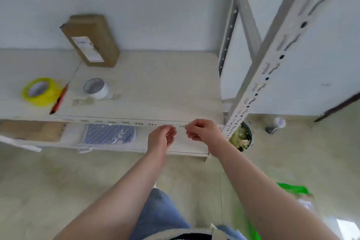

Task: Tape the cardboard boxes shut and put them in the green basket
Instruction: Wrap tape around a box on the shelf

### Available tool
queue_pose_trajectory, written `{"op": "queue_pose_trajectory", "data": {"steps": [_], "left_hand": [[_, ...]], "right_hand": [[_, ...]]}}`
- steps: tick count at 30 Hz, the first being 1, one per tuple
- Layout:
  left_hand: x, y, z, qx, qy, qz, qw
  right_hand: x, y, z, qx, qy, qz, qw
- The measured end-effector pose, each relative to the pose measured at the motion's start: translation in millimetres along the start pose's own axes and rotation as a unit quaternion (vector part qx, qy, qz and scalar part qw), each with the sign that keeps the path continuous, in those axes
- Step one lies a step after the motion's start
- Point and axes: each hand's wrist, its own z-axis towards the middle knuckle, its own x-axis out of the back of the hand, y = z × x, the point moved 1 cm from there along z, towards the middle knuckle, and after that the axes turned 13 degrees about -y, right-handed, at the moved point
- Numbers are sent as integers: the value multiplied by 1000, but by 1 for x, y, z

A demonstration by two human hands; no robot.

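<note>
A pale shelf point(148, 87) spans the middle of the frame. A cardboard box point(91, 41) stands on it at upper left, with yellow tape point(40, 91) and white tape point(96, 88) lower left. The green basket point(292, 189) shows at lower right. At centre, the left hand point(160, 138) and right hand point(202, 129) have curled fingers; whether they pinch anything is unclear.

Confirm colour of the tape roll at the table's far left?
Yellow tape roll, with a pale inner core; the head view, the only one, shows it.

Blurred numbers, perhaps 227 and 228, along shelf edge point(136, 122), box label point(87, 48) unreadable
</note>
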Motion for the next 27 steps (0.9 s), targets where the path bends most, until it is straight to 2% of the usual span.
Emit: {"op": "queue_pose_trajectory", "data": {"steps": [6, 12, 16, 19, 24, 27], "left_hand": [[98, 127, 67, -91, 52, -43, 994], [170, 239, 132, -103, 39, 36, 993], [189, 271, 157, -92, 25, 92, 991], [200, 293, 172, -102, 48, 148, 983], [218, 340, 201, -171, 69, 283, 941], [231, 360, 223, -133, 67, 292, 945]], "right_hand": [[-80, -74, 102, 22, 29, -18, 999], [-167, -141, 193, 33, 65, -13, 997], [-192, -174, 225, 31, 75, -26, 996], [-201, -191, 247, 29, 82, -42, 995], [-218, -206, 298, 23, 81, -64, 994], [-232, -210, 331, 11, 73, -93, 993]]}}
